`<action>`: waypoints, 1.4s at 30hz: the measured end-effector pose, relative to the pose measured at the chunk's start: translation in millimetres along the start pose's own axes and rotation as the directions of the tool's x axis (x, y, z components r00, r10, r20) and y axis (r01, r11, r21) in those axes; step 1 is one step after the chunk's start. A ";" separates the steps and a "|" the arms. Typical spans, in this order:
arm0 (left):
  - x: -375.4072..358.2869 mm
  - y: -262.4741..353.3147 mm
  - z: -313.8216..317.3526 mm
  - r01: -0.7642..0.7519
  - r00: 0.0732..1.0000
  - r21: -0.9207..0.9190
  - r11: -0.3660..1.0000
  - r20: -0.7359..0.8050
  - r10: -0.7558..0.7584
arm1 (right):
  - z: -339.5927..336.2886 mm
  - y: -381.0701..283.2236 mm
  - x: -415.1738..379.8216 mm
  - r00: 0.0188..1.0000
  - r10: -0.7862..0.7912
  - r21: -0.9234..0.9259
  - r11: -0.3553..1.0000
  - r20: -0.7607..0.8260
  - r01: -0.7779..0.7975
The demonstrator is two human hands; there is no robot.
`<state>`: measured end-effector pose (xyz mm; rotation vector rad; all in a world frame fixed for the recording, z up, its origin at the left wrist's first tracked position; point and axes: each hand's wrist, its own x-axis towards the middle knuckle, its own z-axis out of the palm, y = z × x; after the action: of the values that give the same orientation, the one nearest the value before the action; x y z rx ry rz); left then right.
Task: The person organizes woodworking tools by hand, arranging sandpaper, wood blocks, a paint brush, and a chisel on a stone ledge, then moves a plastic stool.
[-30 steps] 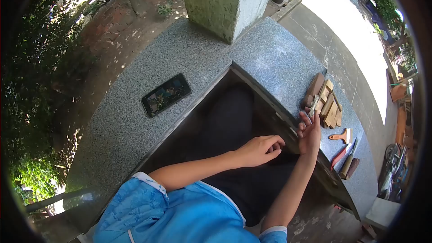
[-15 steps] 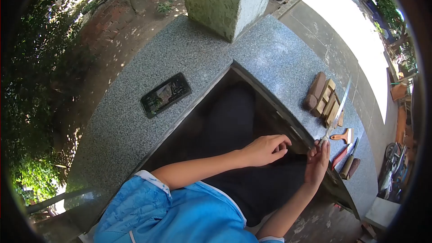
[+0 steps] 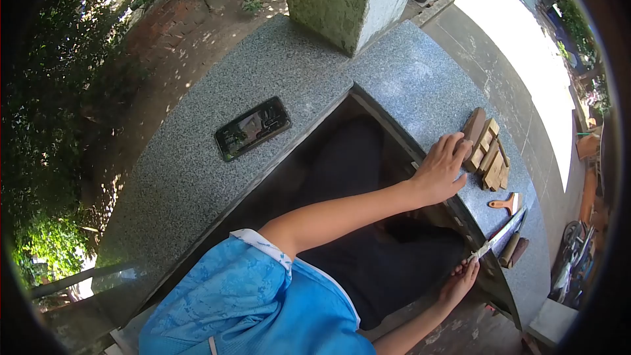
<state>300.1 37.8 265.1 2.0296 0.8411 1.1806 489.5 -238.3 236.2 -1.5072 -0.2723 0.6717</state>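
Note:
My right hand (image 3: 460,281) is closed on the pale, wrapped-looking handle of a long thin metal blade (image 3: 505,229), low beside the counter's inner edge. The blade slants up to the right, over the tools on the counter. My left hand (image 3: 440,169) reaches across the counter, fingers apart, with its fingertips right at the dark brown block (image 3: 473,133). Beside that block lie several lighter wood pieces (image 3: 490,158) in a cluster. A brush-like tool with an orange-brown handle (image 3: 503,204) lies just above the blade. Below the blade is a dark-handled tool (image 3: 514,252).
The speckled grey counter (image 3: 177,177) bends in a corner around my lap. On its left arm lies a black phone (image 3: 253,128). A concrete pillar (image 3: 328,6) rises at the corner. Beyond the right side, a bicycle-like metal object (image 3: 570,260) stands on the ground.
My left hand has moved up and right, from over my lap to the dark brown block. My right hand has lowered, and the blade has swung down toward the right.

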 end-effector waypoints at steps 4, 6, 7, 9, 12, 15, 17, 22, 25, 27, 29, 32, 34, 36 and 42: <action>2.2 -9.3 29.0 -0.022 0.999 0.119 0.993 0.036 0.017 | 13.9 0.7 -2.0 1.000 0.013 -0.019 1.000 0.000 -0.013; -0.9 -12.1 38.2 -0.034 0.996 0.167 0.985 0.091 0.019 | 18.5 0.4 -3.0 1.000 0.016 -0.034 0.999 0.002 -0.016; -0.9 -11.6 40.4 -0.042 0.993 0.190 0.981 0.118 0.020 | 20.2 0.3 -2.3 1.000 0.017 -0.041 0.999 0.004 -0.017; 1.0 -13.1 44.6 -0.012 0.996 0.167 0.986 0.087 -0.002 | 15.4 5.3 1.5 1.000 0.017 -0.035 0.999 0.007 -0.017; 8.9 -16.3 45.6 0.020 0.997 0.183 0.983 0.071 -0.033 | 14.5 6.7 1.4 1.000 0.025 -0.035 0.999 0.009 -0.025; 17.9 -19.6 47.0 0.017 0.998 0.232 0.973 0.058 -0.031 | 15.2 8.5 -0.9 0.999 0.039 -0.032 0.999 0.001 -0.039; 21.8 -25.8 51.8 -0.002 0.997 0.276 0.961 0.078 -0.020 | 16.2 9.4 -1.9 0.999 0.045 -0.024 0.999 0.002 -0.045; 20.5 -30.8 58.8 -0.018 1.000 0.332 0.943 0.028 0.009 | 19.8 11.9 -2.9 0.998 0.057 -0.022 0.998 0.008 -0.057; 20.9 -29.7 55.1 -0.020 1.000 0.335 0.942 0.027 0.011 | 20.6 11.2 -2.7 0.999 0.050 -0.028 0.998 0.004 -0.050; 17.9 -31.6 51.1 -0.025 0.999 0.352 0.936 0.027 0.017 | 21.4 10.9 -3.0 0.998 0.053 -0.030 0.998 0.017 -0.053; 17.4 -33.3 44.3 -0.058 0.998 0.347 0.936 0.043 0.046 | 22.6 7.4 -5.9 0.998 0.053 -0.018 0.998 0.022 -0.053; 10.7 -36.0 25.7 -0.075 0.997 0.303 0.950 0.056 0.061 | 27.8 5.4 -10.3 0.999 0.045 0.029 0.999 -0.004 -0.045; 6.5 -35.7 6.7 -0.081 0.995 0.264 0.961 0.074 0.064 | 30.5 5.5 -10.7 0.999 0.049 0.075 0.996 -0.021 -0.048; 4.1 -36.4 -2.3 -0.091 0.995 0.239 0.967 0.066 0.077 | 30.6 5.9 -10.8 0.998 0.057 0.114 0.992 -0.036 -0.053; -11.0 -46.4 -20.7 -0.056 0.998 0.165 0.985 -0.011 0.058 | 20.7 10.6 0.1 0.993 0.107 0.167 0.981 -0.059 -0.096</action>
<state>267.5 61.0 231.8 2.1929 0.9203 1.1942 475.4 -221.9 227.5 -1.3898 -0.0863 0.7053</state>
